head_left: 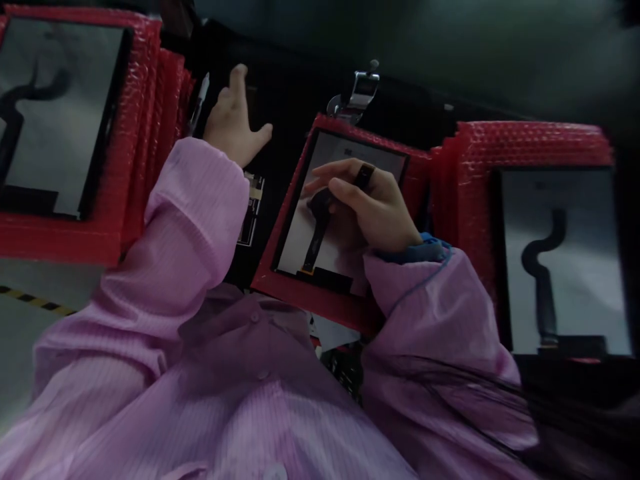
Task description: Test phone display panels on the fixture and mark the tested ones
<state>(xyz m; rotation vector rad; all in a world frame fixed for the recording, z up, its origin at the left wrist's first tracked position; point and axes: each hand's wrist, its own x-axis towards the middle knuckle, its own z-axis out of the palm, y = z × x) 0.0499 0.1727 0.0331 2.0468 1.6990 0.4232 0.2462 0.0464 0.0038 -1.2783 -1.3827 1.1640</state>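
My left hand (pixel 234 120) is raised over the dark work surface, left of the middle. Its index finger is stretched out and its thumb stands apart, with nothing held. In the middle, a flat screen panel (pixel 295 230) with a pale back lies tilted on a red bubble-wrap bag (pixel 295 297). A black ribbon cable (pixel 316 240) runs up from the panel's lower edge. My right hand (pixel 377 203), with a dark ring and a blue wristband, is over this panel. Its thumb and fingers close around the cable's upper end, whose tip they hide.
On the left, another pale panel (pixel 75 153) with a black cable rests on stacked red bubble-wrap bags (pixel 145 100). To the right is a similar panel (pixel 590 267) on more red bags (pixel 535 143). A shiny metal piece (pixel 364 90) and a pen (pixel 200 100) are behind.
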